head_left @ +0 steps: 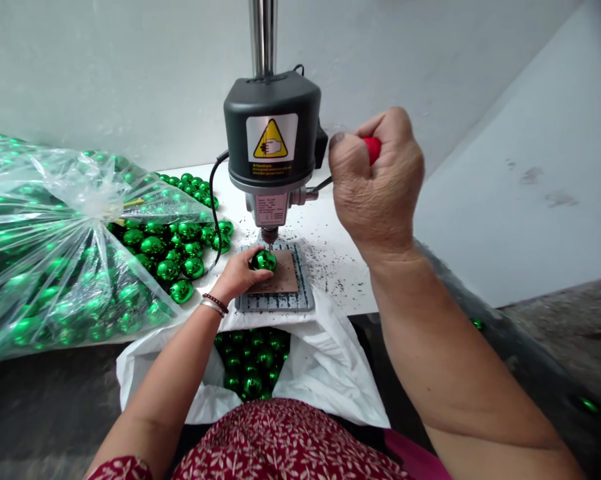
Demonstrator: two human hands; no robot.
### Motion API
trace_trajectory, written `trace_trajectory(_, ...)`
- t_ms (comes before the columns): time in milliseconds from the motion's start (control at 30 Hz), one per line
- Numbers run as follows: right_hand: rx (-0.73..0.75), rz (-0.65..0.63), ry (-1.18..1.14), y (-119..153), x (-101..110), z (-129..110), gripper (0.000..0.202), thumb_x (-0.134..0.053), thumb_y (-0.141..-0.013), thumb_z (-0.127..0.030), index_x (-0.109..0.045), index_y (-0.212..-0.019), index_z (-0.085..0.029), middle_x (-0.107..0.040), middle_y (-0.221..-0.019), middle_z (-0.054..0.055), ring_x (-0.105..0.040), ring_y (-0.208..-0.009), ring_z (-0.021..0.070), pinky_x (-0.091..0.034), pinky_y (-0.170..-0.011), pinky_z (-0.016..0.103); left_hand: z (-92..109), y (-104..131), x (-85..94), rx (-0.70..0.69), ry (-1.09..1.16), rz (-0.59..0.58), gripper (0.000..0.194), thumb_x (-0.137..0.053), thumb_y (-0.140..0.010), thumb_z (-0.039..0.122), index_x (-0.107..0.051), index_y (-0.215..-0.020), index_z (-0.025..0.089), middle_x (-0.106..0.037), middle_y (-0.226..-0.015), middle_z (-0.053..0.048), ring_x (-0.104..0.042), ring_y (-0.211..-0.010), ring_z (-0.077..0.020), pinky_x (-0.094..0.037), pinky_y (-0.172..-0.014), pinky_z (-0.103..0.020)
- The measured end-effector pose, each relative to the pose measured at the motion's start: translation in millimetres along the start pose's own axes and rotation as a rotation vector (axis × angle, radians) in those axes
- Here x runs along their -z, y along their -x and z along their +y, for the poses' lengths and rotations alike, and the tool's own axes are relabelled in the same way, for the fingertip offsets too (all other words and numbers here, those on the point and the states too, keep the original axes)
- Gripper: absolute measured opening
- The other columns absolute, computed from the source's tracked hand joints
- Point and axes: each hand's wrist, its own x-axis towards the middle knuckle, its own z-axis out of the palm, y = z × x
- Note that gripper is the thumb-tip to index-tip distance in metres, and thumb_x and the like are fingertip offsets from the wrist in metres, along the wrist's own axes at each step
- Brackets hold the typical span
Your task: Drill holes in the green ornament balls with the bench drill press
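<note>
The person's left hand (244, 272) grips a shiny green ball (264, 261) between thumb and fingers, keeping it over the brown board (286, 279) on the grey slotted base (306, 293) of a drill press (273, 133). The drill bit (271, 246) comes down right at the ball's top; I can't tell whether they touch. The right hand (380, 183) is clenched round the red knob (374, 150) of the machine's lever, up beside the motor housing. Dark shavings (333, 257) speckle the white bench (240, 203) around the base. To the left, more balls (173, 253) lie loose beside a bulging clear plastic bag (85, 247); below, a white sack (330, 360) gapes open, green balls inside.
</note>
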Motion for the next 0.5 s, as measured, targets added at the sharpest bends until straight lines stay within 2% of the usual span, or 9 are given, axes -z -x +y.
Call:
trace_trajectory(100, 0.002, -0.005, 0.004, -0.5, -0.1, -0.6, 0.023, -0.049, -0.089, -0.024, -0.033, -0.072, -0.021, -0.03, -0.064, -0.007, -0.029, -0.06, 0.0034, -0.034, -0.068, 0.021, -2.4, -1.0, -0.3, 0.039, 0.02, -0.003, 0.068, -0.077, -0.067, 0.031, -0.062, -0.131, 0.017, -0.071, -0.117, -0.006, -0.064, -0.108, -0.0251, -0.045, -0.103, -0.037)
trace_trajectory(167, -0.014, -0.013, 0.018, -4.7, -0.6, -2.4, 0.025, -0.051, -0.089, -0.023, -0.032, -0.071, -0.021, -0.031, -0.064, -0.007, -0.029, -0.06, 0.0038, -0.033, -0.067, 0.021, -3.2, -2.0, -0.8, 0.015, 0.043, -0.037, 0.069, -0.078, -0.065, 0.029, -0.062, -0.131, 0.017, -0.071, -0.117, -0.006, -0.064, -0.108, -0.0247, -0.045, -0.103, -0.037)
trace_trajectory(300, -0.1, -0.09, 0.083, -24.2, -3.5, -7.6, 0.033, -0.053, -0.089, -0.022, -0.03, -0.065, -0.021, -0.031, -0.06, -0.006, -0.026, -0.059, 0.0057, -0.028, -0.062, 0.025, -3.6, -2.7, -3.6, -0.011, 0.138, -0.091, 0.073, -0.079, -0.061, 0.025, -0.062, -0.131, 0.019, -0.07, -0.119, -0.005, -0.063, -0.108, -0.0251, -0.044, -0.104, -0.039)
trace_trajectory(500, -0.201, -0.154, 0.146, -49.6, -11.4, -10.5, 0.037, -0.052, -0.089, -0.022, -0.029, -0.06, -0.019, -0.024, -0.058, -0.006, -0.019, -0.058, 0.0057, -0.021, -0.061, 0.027, -2.7, 2.0, -9.0, 0.008, 0.197, -0.098, 0.075, -0.076, -0.068, 0.038, -0.057, -0.137, 0.017, -0.07, -0.119, -0.007, -0.064, -0.108, -0.0258, -0.047, -0.101, -0.039)
